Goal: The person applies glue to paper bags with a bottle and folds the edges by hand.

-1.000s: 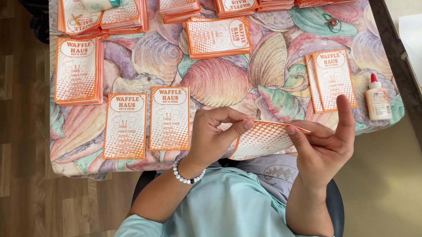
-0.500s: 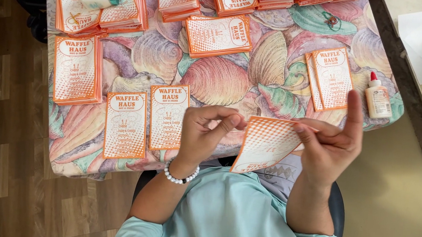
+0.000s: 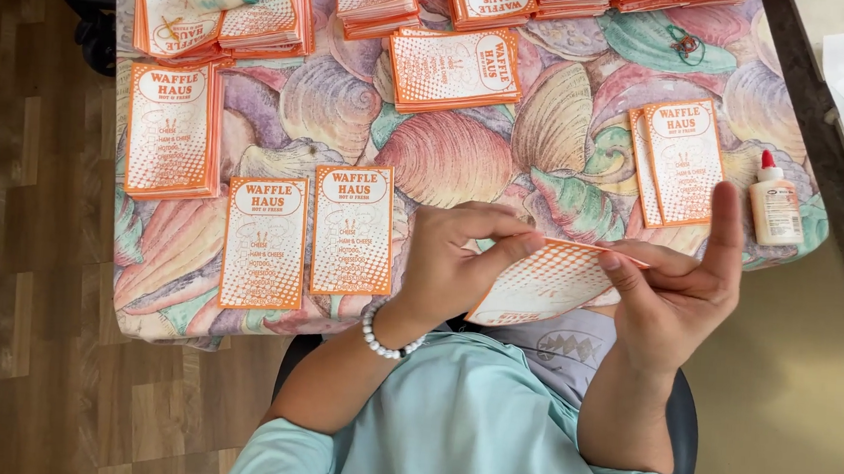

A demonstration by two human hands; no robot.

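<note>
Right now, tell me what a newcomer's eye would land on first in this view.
First, the two bare hands at the table's near edge: the left hand and right hand pinch an orange-and-white dotted paper card between them. Next, the pastel seashell-patterned tablecloth, covered with stacks of matching orange printed cards. A small white glue bottle with a red tip stands at the right edge.

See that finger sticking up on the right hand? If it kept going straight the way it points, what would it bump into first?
Probably the orange-and-white card pile on the shell-patterned tablecloth. The right hand has its finger aimed up the picture, just right of that pile, left of the glue bottle. Depth is unclear, so it might pass above.
</note>
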